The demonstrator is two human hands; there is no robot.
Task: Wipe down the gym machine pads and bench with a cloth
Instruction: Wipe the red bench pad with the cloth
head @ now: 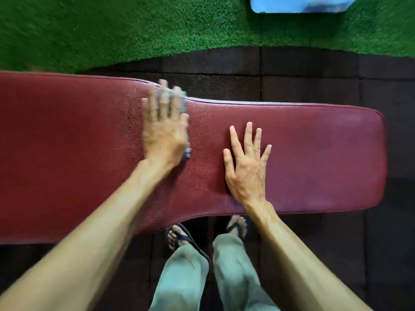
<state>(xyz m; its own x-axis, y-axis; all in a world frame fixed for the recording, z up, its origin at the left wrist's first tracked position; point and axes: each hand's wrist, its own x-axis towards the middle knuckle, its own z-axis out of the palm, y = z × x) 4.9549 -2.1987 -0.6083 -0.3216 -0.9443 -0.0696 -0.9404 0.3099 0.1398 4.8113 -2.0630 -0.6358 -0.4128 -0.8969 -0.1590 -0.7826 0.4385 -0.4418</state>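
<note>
step: bench pad (pixel 303 153) is being wiped; judged mid-pass, since the left hand (pixel 165 133) is motion-blurred.
cloth: grey cloth (pixel 179 97) is pinned flat under the left hand, near the far edge of the pad, about where the pad narrows. Only scraps are seen, past the fingertips and at the heel of the palm.
left hand: laid palm-down, fingers spread over the cloth and pressed to the surface; nothing is pinched.
right hand: right hand (pixel 246 162) is laid flat on the bare pad, just right of the left hand, fingers fanned, nothing held. Judged to be bracing.
done: cannot be told for sure. The narrow end of the pad looks duller and slightly hazed, which may be wipe residue or only light.
left: the wide part of the pad, left of the cloth, shows no clear wipe mark. Machine pads named in the task are not in view; judged still to be done.
pad material: dark red vinyl or leather-like cover, fine pebbled grain, piped seam along the edge, rounded corners. Wide at the left, stepping down to a narrower tongue at the right.
cloth material: looks like soft knit or terry; too blurred to say more.
floor: dark rubber tiles (pixel 314 81) under the pad, seams visible; green artificial turf (pixel 112 30) beyond the pad's far edge.
other: blue blurred object (pixel 301 4) on the turf, well beyond the pad; unidentified.
</note>
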